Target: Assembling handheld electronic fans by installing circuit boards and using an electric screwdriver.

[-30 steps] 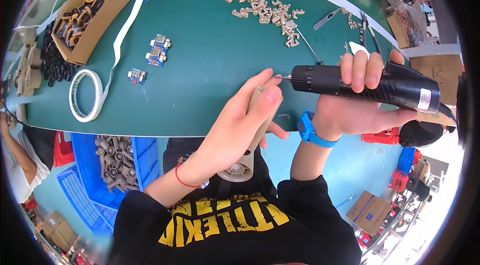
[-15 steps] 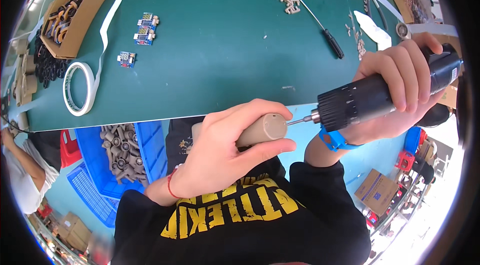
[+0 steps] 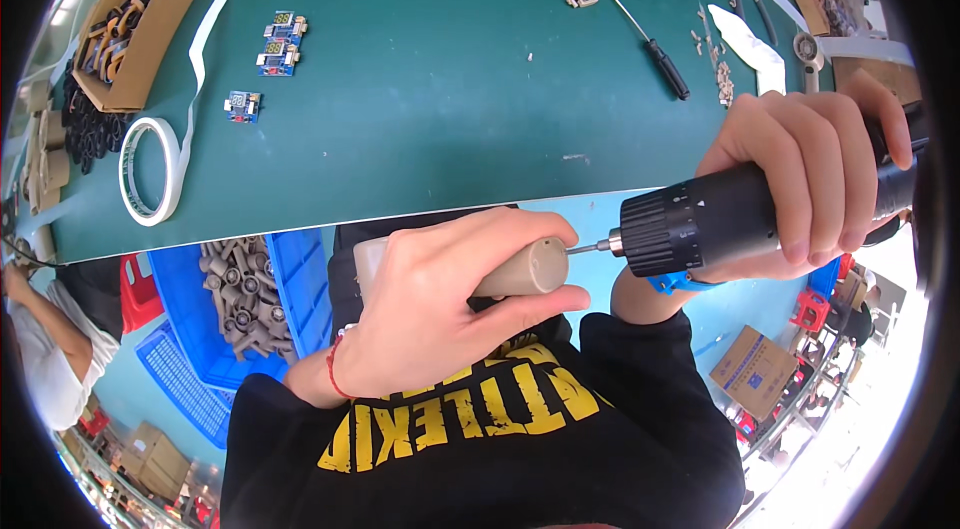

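Left hand point(image 3: 430, 294) curled around tan cylindrical housing point(image 3: 525, 270), right hand point(image 3: 815, 169) wrapped around black power screwdriver point(image 3: 690, 219), slim bit point(image 3: 590, 248) at housing's end face, housing before near edge of green worktop point(image 3: 400, 129).

my left hand point(image 3: 435, 274) is clamped, back to camera, index finger point(image 3: 540, 225) and thumb point(image 3: 552, 302) reaching right, tips apart. left forearm point(image 3: 312, 379) angles in from lower left. on my right hand point(image 3: 833, 164), knuckles up, fingers curled over, rightmost finger spread off. right forearm point(image 3: 643, 300) rises from below, wrist partly hidden.
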Tool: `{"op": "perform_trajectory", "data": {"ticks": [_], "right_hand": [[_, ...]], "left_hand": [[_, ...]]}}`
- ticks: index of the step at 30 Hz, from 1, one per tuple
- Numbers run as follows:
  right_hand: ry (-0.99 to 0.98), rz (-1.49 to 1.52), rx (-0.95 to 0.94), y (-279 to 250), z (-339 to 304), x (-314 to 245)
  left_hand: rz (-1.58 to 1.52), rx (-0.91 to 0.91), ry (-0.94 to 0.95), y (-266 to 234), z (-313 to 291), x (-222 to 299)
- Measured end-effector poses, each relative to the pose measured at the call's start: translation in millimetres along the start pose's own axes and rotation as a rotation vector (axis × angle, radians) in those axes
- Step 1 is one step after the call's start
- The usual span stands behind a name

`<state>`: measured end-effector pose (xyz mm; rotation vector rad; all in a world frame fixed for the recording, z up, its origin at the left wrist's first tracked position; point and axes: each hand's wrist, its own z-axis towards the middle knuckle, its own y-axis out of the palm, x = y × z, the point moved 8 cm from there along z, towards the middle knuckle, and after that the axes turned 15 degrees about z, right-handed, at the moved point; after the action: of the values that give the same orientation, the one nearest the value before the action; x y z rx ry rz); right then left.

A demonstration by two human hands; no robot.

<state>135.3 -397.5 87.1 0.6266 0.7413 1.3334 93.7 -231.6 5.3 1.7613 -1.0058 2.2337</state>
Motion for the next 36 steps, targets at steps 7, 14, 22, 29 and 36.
{"op": "perform_trajectory", "data": {"ticks": [7, 14, 22, 29, 36], "right_hand": [[0.003, -0.067, 0.116, -7.8, -3.1, -0.9], [-0.002, -0.039, 0.079, -10.3, -0.5, -5.3], [-0.154, -0.259, 0.153, -17.8, 2.4, -28.1], [-0.345, -0.421, 0.24, -48.3, -3.5, -22.3], [-0.369, -0.4, 0.28, -37.0, 2.2, -67.5]], "left_hand": [[-0.047, 0.007, -0.026, 7.8, -0.4, -7.0], [-0.088, -0.017, -0.015, 8.6, 7.9, -11.1], [-0.741, -0.1, -0.384, 11.1, 12.6, -29.5], [-0.678, -0.062, -0.412, 14.6, 38.3, -38.8], [-0.661, -0.022, -0.412, 10.7, 34.8, -35.2]]}}
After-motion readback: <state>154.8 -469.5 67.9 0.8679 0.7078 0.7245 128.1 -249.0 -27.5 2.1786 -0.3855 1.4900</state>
